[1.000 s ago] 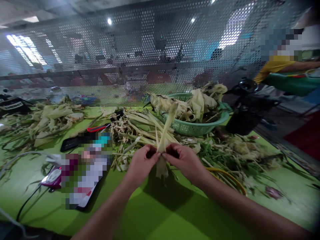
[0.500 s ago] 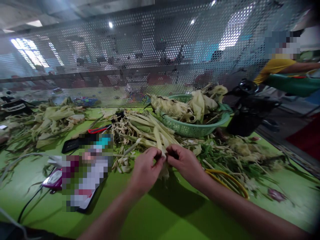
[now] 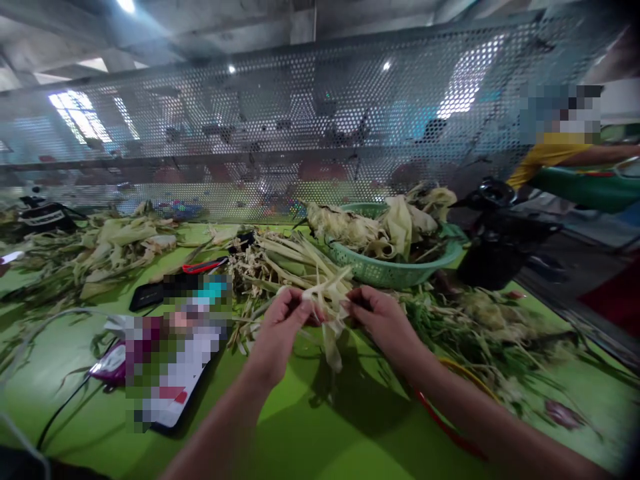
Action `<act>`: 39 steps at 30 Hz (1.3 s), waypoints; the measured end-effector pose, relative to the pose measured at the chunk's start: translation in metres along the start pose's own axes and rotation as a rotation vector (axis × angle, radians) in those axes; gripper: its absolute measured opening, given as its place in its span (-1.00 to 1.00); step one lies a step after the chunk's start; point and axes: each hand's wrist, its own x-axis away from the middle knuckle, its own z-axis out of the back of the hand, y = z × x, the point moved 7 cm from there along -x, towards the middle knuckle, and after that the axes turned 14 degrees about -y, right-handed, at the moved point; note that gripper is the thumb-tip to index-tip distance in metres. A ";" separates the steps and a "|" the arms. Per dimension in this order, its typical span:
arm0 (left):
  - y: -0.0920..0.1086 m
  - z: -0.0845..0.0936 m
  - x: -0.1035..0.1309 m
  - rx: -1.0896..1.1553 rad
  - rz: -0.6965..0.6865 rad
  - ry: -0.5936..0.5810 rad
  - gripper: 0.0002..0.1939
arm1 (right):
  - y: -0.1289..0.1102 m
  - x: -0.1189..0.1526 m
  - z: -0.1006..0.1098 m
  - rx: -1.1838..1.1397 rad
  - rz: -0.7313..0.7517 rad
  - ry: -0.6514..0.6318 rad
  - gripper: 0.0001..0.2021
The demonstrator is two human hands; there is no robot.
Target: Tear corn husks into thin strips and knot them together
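While the fingertips of the left hand [image 3: 280,327] and the right hand [image 3: 383,320] pinch shut on a pale strip of corn husk [image 3: 327,297], it is stretched between them just above the green table [image 3: 310,427], its loose end hanging down. Judging by the heap of stripped husks [image 3: 280,257] just behind the hands and the green basket [image 3: 395,270] already full of husk pieces, much seems done. More leaves [image 3: 107,240] lie far left and scraps [image 3: 480,313] to the right, so plenty looks left.
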 end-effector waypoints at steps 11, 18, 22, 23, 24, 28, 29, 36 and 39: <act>0.067 0.099 0.035 0.126 -0.599 0.675 -0.83 | 0.012 -0.008 0.052 -0.240 -0.088 0.214 -0.71; 0.056 0.099 0.028 0.017 -0.434 0.678 -0.82 | -0.006 -0.003 0.037 -0.361 -0.060 0.112 -0.75; 0.008 0.048 0.002 0.001 -0.015 0.328 -0.79 | -0.015 0.003 0.006 -0.327 -0.071 -0.063 -0.71; -0.001 0.035 -0.001 0.006 0.040 0.262 -0.80 | -0.016 0.005 -0.001 -0.319 -0.073 -0.094 -0.72; -0.009 0.024 -0.002 0.006 0.074 0.207 -0.81 | -0.017 0.006 -0.007 -0.314 -0.072 -0.117 -0.72; -0.026 0.001 -0.005 -0.026 0.131 0.093 -0.88 | -0.015 0.008 -0.018 -0.284 -0.046 -0.138 -0.73; -0.028 -0.001 -0.006 -0.031 0.133 0.079 -0.89 | -0.014 0.007 -0.020 -0.269 -0.036 -0.141 -0.72; -0.031 -0.011 -0.005 -0.010 0.178 -0.040 -0.82 | -0.014 0.006 -0.020 -0.131 0.036 -0.116 -0.73; -0.034 -0.021 -0.004 0.083 0.205 -0.128 -0.78 | -0.018 0.009 -0.025 -0.133 0.038 -0.137 -0.71</act>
